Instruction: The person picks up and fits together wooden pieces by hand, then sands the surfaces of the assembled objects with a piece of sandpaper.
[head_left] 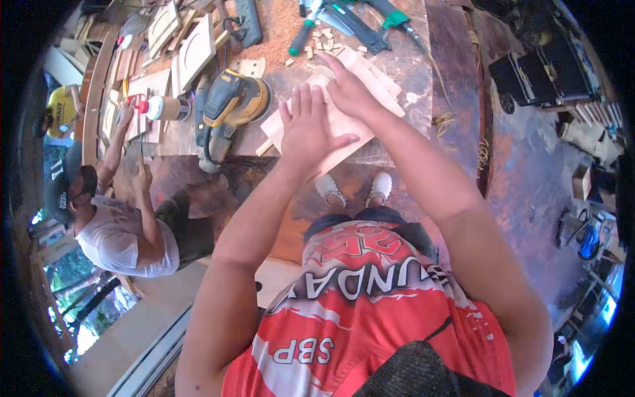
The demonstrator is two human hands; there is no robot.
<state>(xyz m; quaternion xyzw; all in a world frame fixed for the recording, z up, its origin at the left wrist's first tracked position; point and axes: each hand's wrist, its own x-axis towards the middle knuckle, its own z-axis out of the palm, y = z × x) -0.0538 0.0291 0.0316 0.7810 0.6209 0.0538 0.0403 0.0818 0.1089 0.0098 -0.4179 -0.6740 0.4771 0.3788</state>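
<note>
My left hand [305, 129] lies flat on a pale wooden panel [350, 131], its fingers stretched and the thumb spread to the right. My right hand [347, 91] is on the same panel, against the left fingertips. One of its digits points away from me; the others are partly hidden near my left hand. Neither hand grips anything that I can see. More thin boards [377, 76] lie under and behind the panel, slightly fanned out. A yellow and black sander [231, 99] rests left of my hands.
Small wood blocks [324, 43], a green-handled tool [302, 38] and a green and black nail gun [360, 26] lie at the back. A glue bottle [165, 108] is on the left, near a co-worker [129, 231]. A hose [430, 56] trails rightward. Framed panels [195, 56] stand back left.
</note>
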